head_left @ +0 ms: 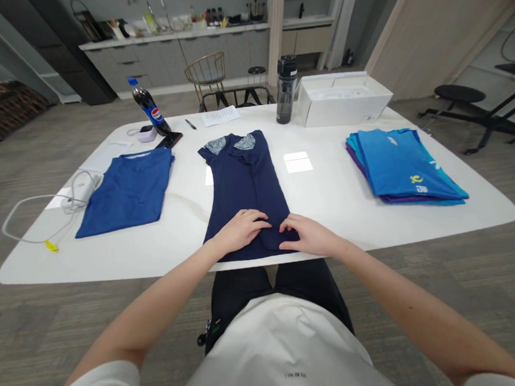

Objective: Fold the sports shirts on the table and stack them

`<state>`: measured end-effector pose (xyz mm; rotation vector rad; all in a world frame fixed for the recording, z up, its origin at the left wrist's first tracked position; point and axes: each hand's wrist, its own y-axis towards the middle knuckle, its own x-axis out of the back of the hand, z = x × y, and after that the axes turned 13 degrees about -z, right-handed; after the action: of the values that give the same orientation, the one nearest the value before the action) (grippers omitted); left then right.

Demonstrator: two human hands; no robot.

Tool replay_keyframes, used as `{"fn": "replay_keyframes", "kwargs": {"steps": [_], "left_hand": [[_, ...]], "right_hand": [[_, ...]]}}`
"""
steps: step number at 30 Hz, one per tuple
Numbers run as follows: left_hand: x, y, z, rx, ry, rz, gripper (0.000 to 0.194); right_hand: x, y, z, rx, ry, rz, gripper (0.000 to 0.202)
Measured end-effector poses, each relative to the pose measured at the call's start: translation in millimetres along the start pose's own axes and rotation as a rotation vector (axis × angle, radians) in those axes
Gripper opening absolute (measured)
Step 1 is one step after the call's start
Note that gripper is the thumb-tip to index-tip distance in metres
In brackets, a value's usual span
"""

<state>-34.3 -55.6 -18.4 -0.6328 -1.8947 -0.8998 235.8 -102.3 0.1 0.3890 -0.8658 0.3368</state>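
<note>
A: Carrier?
B: Glossy white table (335,210). Grey-patched navy fabric shirt (234,186) lies lengthwise, partly folded, hem just inside near edge.
A: Hands?
B: Left hand (241,229) loosely open, resting on shirt; right hand (305,234) half-curled at shirt's side, cannot tell whether pinching.

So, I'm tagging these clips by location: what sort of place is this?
Probably a home-like room or shared workspace with an open kitchen area: a long counter with bottles along the back wall, a tall dark cabinet, perhaps a fridge, and a large white table in front.
</note>
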Motion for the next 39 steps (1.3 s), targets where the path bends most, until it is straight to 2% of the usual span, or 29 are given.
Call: {"fn": "replay_keyframes", "kwargs": {"steps": [4, 10, 14, 16, 18, 22, 24, 27, 30, 33, 36, 39], "left_hand": [[-3.1, -8, -18, -0.022, -0.017, -0.015, 0.046], [-13.0, -22, -31, 0.002, -0.066, -0.179, 0.028], [-13.2, -29, -38, 0.057, -0.089, -0.310, 0.023], [-9.6, -31, -41, 0.069, -0.073, -0.349, 0.022], [-4.0, -34, -44, 0.051, -0.036, -0.337, 0.022], [5.2, -43, -49, 0.002, 0.020, -0.183, 0.024], [5.8, -48, -51, 0.011, -0.007, -0.122, 0.026], [3.0, -53, -53, 0.058, -0.099, -0.110, 0.026], [1.1, -47, -49, 0.097, -0.151, -0.129, 0.027], [1.2, -23, -35, 0.121, -0.072, -0.152, 0.027], [-0.7, 16, -10, 0.225, 0.040, -0.211, 0.025], [-5.3, 53, 29, 0.384, 0.088, -0.294, 0.026]], "right_hand": [[-3, -20, 3, 0.030, -0.073, -0.057, 0.046], [-20, -43, 14, -0.018, -0.205, -0.227, 0.025], [-27, -53, 21, 0.039, -0.303, -0.261, 0.032], [-30, -56, 22, 0.053, -0.354, -0.281, 0.024], [-33, -57, 20, 0.061, -0.383, -0.297, 0.018], [-33, -60, 15, 0.098, -0.363, -0.287, 0.023], [-31, -63, 12, 0.117, -0.334, -0.255, 0.020], [-23, -63, 5, 0.117, -0.257, -0.221, 0.024], [-16, -50, -3, 0.086, -0.175, -0.211, 0.030], [-13, -19, -14, 0.038, -0.152, -0.258, 0.028], [-17, 28, -29, 0.009, -0.171, -0.317, 0.025], [-23, 80, -51, -0.047, -0.202, -0.364, 0.025]]}}
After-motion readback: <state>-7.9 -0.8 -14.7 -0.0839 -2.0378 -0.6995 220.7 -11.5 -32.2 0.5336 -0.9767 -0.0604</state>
